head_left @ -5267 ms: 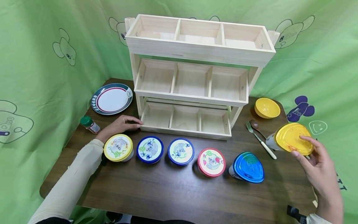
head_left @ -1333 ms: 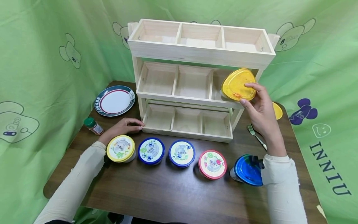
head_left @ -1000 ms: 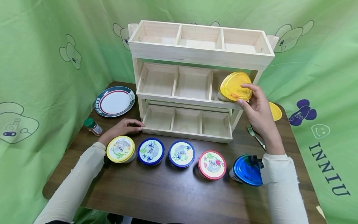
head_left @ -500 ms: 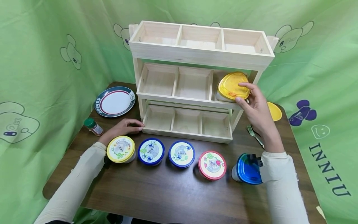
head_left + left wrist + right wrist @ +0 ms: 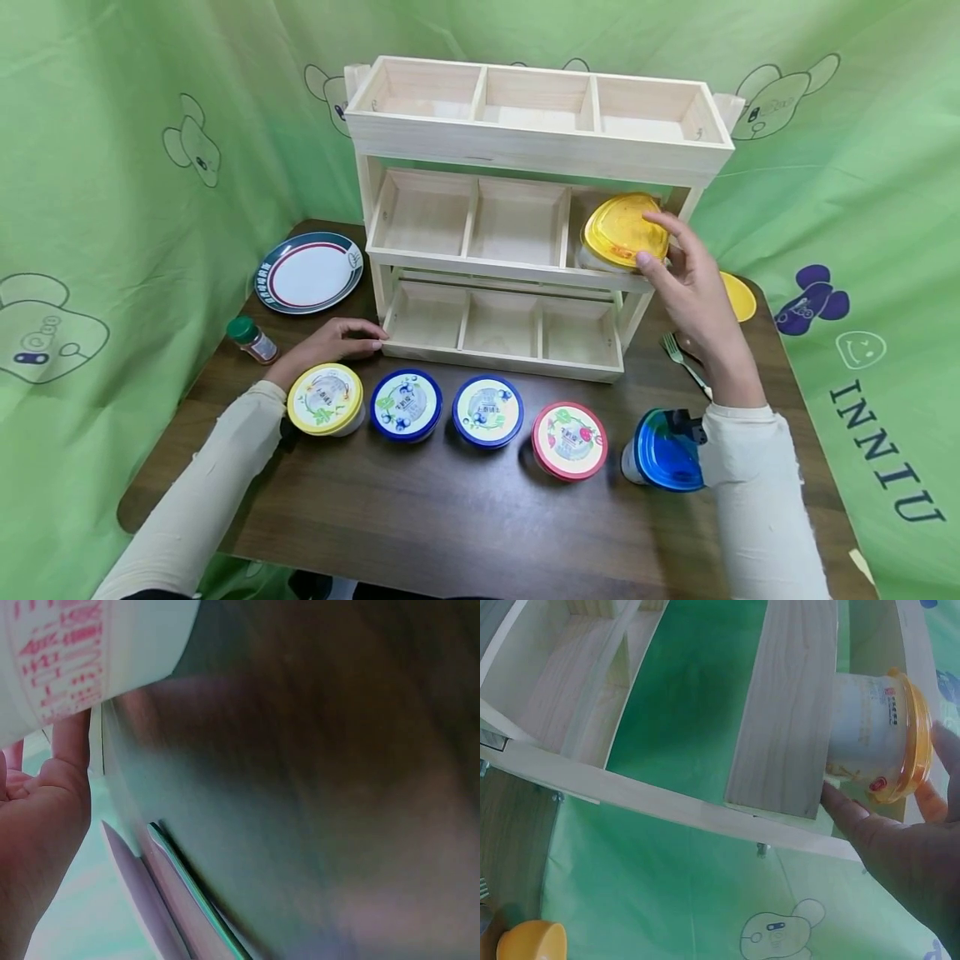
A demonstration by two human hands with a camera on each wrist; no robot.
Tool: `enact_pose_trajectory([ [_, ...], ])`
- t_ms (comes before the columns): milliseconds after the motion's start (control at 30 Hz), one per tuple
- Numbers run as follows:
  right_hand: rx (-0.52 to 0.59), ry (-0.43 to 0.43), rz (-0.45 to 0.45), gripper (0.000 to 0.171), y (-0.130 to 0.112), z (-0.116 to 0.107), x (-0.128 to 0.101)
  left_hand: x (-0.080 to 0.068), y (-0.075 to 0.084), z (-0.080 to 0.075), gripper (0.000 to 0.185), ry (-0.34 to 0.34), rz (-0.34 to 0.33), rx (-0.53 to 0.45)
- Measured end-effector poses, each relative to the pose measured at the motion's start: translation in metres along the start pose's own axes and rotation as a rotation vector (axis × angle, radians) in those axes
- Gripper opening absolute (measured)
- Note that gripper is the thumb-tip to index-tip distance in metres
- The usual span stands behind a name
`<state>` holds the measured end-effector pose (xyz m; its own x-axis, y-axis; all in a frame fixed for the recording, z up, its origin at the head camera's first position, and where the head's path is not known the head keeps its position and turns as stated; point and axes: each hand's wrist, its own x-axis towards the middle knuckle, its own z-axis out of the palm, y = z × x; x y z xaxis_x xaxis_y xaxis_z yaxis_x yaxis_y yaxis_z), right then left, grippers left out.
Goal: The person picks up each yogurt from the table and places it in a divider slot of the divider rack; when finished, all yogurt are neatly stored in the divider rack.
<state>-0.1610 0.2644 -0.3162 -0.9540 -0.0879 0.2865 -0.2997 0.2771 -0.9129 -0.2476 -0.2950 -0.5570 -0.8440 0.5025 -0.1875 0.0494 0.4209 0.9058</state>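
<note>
My right hand (image 5: 693, 287) has its thumb and index finger at the yellow lid of a paper tub (image 5: 624, 227). That tub stands slightly tilted in the right compartment of the middle tier of a wooden rack (image 5: 540, 367); the right wrist view shows its white side (image 5: 870, 724) behind the tier's front board. At the rack's lower left, my left hand (image 5: 333, 337) touches the front corner of the bottom tier with its fingertips. In the left wrist view, a white tub (image 5: 60, 652) hides part of the left hand (image 5: 45, 817).
Along the rack's front stand tubs with yellow (image 5: 324, 398), blue (image 5: 406, 404), (image 5: 487, 411) and red (image 5: 569, 441) lids, plus a blue-lidded one (image 5: 667, 454) under the right sleeve. Around them: plate (image 5: 309, 271), spice bottle (image 5: 252, 338), fork (image 5: 678, 354), yellow bowl (image 5: 738, 296).
The right hand has carried the yellow-lidded tub from the table's right side into the middle tier's right compartment. Lately the hand has shifted slightly up and right. The left hand stays put.
</note>
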Motion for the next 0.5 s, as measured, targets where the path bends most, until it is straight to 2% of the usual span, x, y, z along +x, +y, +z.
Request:
enact_pose_trajectory([
  [133,-0.022,0.018,0.022,0.059,-0.005,-0.007,-0.004,0.001,-0.001,0.000,0.036,-0.010,0.009,0.015],
  [200,-0.071,0.039,0.016,0.057,-0.008,-0.011,-0.008,0.000,0.000,0.000,0.035,-0.017,0.016,0.015],
  [267,-0.110,0.066,0.002,0.053,-0.009,-0.016,-0.013,-0.005,0.011,0.002,0.033,-0.034,0.042,0.003],
  [367,-0.076,0.104,-0.028,0.045,-0.010,-0.023,-0.021,-0.018,0.048,0.008,0.030,-0.034,0.010,0.028],
  [433,-0.010,0.120,-0.035,0.044,-0.010,-0.028,-0.026,-0.027,0.072,0.012,0.031,-0.034,-0.012,0.041],
  [500,0.035,0.133,-0.041,0.044,-0.009,-0.034,-0.031,-0.031,0.086,0.014,0.032,-0.022,-0.054,0.059],
])
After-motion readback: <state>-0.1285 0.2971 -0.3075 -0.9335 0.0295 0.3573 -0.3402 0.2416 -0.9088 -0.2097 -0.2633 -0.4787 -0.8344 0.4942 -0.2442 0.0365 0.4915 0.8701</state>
